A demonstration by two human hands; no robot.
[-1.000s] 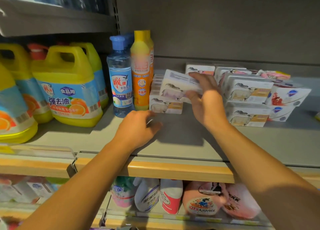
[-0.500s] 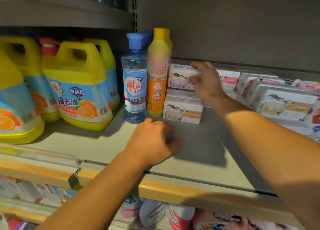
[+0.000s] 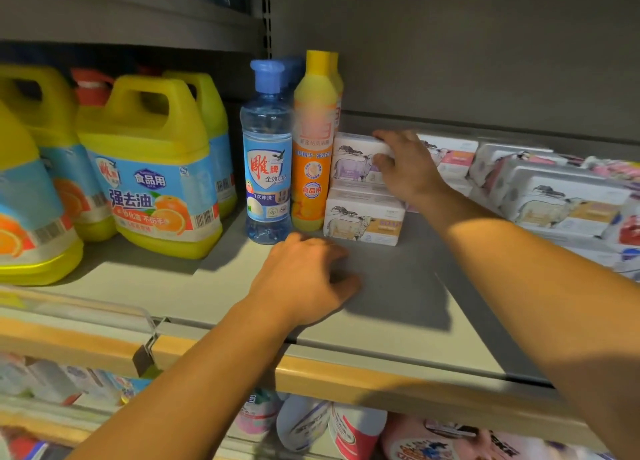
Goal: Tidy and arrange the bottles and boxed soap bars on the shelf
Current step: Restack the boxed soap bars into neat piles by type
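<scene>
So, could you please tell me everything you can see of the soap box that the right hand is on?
The upper soap box is a white carton, apparently cardboard, printed with a sheep and a purple patch. It lies flat on top of a similar lower soap box with an orange patch, close beside the orange bottle. The right hand grips its right end, fingers over the top edge.

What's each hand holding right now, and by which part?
Right hand grips the upper soap box, the one with the purple sheep, at its right end, thumb on the front and fingers over the top. Left hand holds nothing.
</scene>
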